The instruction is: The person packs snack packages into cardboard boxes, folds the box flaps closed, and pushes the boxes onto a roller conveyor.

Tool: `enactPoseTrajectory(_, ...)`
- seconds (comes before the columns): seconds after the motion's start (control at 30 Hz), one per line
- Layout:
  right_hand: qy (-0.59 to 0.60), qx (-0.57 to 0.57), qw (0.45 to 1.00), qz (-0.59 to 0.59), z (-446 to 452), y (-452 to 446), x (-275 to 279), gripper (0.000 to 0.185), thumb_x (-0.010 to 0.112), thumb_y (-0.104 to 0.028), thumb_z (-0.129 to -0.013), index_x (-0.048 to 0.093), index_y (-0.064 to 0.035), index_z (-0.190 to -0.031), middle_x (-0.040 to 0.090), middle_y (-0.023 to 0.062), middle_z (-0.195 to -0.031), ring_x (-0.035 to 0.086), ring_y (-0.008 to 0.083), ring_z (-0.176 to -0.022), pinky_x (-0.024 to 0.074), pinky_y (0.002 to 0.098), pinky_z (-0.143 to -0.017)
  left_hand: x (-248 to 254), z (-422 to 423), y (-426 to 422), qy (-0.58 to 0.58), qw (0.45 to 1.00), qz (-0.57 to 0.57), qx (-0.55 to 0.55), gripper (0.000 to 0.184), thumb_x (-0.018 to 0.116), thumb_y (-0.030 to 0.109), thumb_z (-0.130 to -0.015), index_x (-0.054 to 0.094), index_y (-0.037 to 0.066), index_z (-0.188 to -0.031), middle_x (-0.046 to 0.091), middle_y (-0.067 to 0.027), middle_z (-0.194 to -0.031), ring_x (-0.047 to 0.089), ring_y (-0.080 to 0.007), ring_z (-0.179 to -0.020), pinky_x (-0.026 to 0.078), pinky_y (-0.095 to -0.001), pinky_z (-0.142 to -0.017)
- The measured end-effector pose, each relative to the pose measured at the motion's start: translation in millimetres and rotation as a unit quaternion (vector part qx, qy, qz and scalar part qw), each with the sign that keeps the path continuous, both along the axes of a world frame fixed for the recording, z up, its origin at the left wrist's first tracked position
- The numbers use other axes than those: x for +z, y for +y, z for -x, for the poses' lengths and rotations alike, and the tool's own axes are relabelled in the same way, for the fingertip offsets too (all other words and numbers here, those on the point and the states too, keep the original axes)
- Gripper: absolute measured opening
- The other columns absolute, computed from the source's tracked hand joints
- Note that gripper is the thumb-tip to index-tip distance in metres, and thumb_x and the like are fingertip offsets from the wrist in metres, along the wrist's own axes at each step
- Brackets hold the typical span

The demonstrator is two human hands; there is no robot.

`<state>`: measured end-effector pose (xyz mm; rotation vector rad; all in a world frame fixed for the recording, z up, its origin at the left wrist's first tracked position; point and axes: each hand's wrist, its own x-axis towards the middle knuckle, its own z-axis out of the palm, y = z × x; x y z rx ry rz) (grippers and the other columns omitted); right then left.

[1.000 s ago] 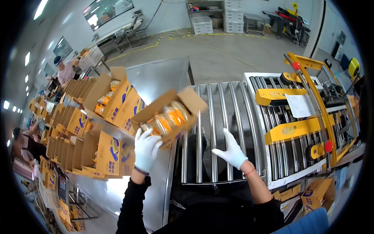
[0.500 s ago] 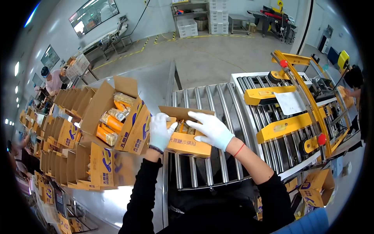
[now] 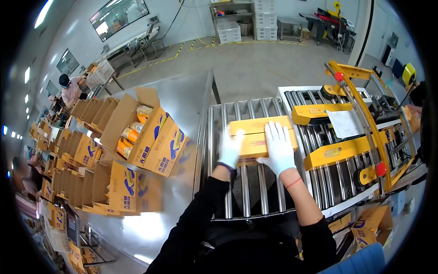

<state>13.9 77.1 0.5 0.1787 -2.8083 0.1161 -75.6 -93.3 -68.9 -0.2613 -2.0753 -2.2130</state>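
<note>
A yellow cardboard box (image 3: 248,142) rests on the roller conveyor (image 3: 245,194), its top flaps folded down and meeting along a seam. My right hand (image 3: 279,148), in a white glove, lies on the right part of the lid with fingers stretched out. Against the box's left end is my left hand (image 3: 230,148), also gloved; motion blur hides what its fingers do. To the left, an open carton (image 3: 132,125) on the metal table holds orange-and-clear wrapped packs (image 3: 132,134).
A yellow-railed machine (image 3: 335,153) with its own rollers adjoins the conveyor on the right. Rows of open cartons (image 3: 84,180) stand on the steel table (image 3: 182,96). A co-worker (image 3: 70,89) is at the far left. White crates (image 3: 267,20) stack by the back wall.
The box's flaps, upright before with packs showing inside, are now folded over. The box has moved right along the rollers, and both hands have moved right with it.
</note>
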Motion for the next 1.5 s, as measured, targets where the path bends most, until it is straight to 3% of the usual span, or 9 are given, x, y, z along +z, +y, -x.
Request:
enactPoseTrajectory(0.17,0.016,-0.034,0.999,-0.018,25.2,22.1,-4.8,0.097,0.085,-0.037,-0.075,0.039,0.0016,-0.153,0.043,0.0197,-0.156,0.035,0.0357,-0.149,0.0217,0.0483,-0.127,33.3,-53.8,16.1,-0.298,0.901,-0.028,-0.313,0.057,0.063,0.039,-0.103,0.055,-0.001,-0.141,0.062,-0.0143,-0.135,0.064,-0.0232,-0.123,0.046,-0.036,-0.11)
enactPoseTrajectory(0.23,0.072,-0.039,0.996,-0.034,25.1,50.5,-25.8,0.072,0.07,-0.019,-0.086,0.043,-0.0012,-0.152,0.045,0.0174,-0.156,0.038,0.0337,-0.147,0.0244,0.0473,-0.126,48.0,-59.8,-30.9,0.002,0.948,0.241,-0.207,0.055,0.068,0.034,-0.1,0.055,-0.002,-0.14,0.061,-0.0163,-0.136,0.062,-0.0246,-0.126,0.045,-0.0382,-0.112)
enactPoseTrajectory(0.33,0.058,-0.083,0.995,-0.016,22.1,71.9,-23.8,0.069,0.064,-0.012,-0.086,0.044,-0.0026,-0.152,0.045,0.016,-0.157,0.038,0.0322,-0.148,0.0252,0.0475,-0.126,141.7,-72.3,-126.3,0.363,0.77,0.497,0.166,0.061,0.078,0.011,-0.082,0.056,-0.001,-0.137,0.061,-0.0184,-0.131,0.056,-0.036,-0.124,0.042,-0.0458,-0.109)
enactPoseTrajectory(0.43,0.103,-0.108,0.989,-0.021,25.7,101.6,-42.7,0.069,0.063,-0.008,-0.084,0.046,-0.0023,-0.151,0.046,0.0162,-0.157,0.038,0.0323,-0.148,0.0262,0.0476,-0.125,192.2,-76.2,-232.6,0.222,0.639,0.676,0.292,0.07,0.082,0.015,-0.076,0.054,0.003,-0.14,0.06,-0.0163,-0.138,0.058,-0.0359,-0.125,0.04,-0.0526,-0.111)
enactPoseTrajectory(0.5,0.112,-0.133,0.984,-0.029,8.8,91.4,-20.8,0.062,0.064,-0.008,-0.084,0.052,-0.0031,-0.145,0.053,0.0175,-0.149,0.046,0.0338,-0.142,0.0326,0.0472,-0.121,188.0,-61.7,-286.8,0.08,0.636,0.736,0.217,0.045,0.08,0.016,-0.078,0.069,0.01,-0.121,0.074,-0.0162,-0.096,0.07,-0.0371,-0.094,0.055,-0.0458,-0.084)
enactPoseTrajectory(0.63,0.06,0.056,0.955,0.285,-9.9,58.2,-60.9,0.056,0.068,-0.012,-0.086,0.054,-0.0024,-0.14,0.059,0.0225,-0.14,0.056,0.0382,-0.131,0.0419,0.0438,-0.115,198.0,-47.1,-283.3,0.098,0.634,0.726,0.247,0.035,0.078,0.019,-0.082,0.073,0.012,-0.116,0.074,-0.0156,-0.092,0.071,-0.0373,-0.089,0.057,-0.047,-0.081)
enactPoseTrajectory(0.83,-0.053,0.182,0.938,0.291,-62.9,19.9,-48.1,0.046,0.068,-0.012,-0.088,0.057,-0.0008,-0.132,0.062,0.0207,-0.134,0.059,0.0387,-0.123,0.0482,0.0443,-0.107,242.0,-60.4,-285.8,0.273,0.652,0.608,0.361,0.026,0.076,0.014,-0.088,0.076,0.012,-0.115,0.076,-0.015,-0.095,0.075,-0.0288,-0.081,0.058,-0.0359,-0.075)
enactPoseTrajectory(1.23,0.125,0.084,0.882,0.447,-88.4,7.7,13.5,0.11,0.089,-0.032,-0.076,0.028,0.0054,-0.159,0.038,0.0243,-0.16,0.037,0.0402,-0.149,0.0293,0.0448,-0.124,205.6,-121.6,-117.6,0.523,0.686,0.492,0.114,0.03,0.068,-0.001,-0.082,0.075,0.008,-0.11,0.074,-0.0088,-0.106,0.072,-0.0261,-0.1,0.055,-0.0407,-0.091)
enactPoseTrajectory(1.5,0.116,0.123,0.94,0.296,-99.5,16.9,-16.7,0.067,0.074,-0.012,-0.083,0.051,-0.0025,-0.145,0.052,0.0209,-0.148,0.046,0.041,-0.14,0.0361,0.0502,-0.119,103.0,-140.2,-97.2,0.416,0.75,0.512,0.031,0.017,0.083,0.017,-0.07,0.077,0.015,-0.087,0.062,-0.0148,-0.139,0.053,-0.033,-0.135,0.037,-0.0489,-0.117)
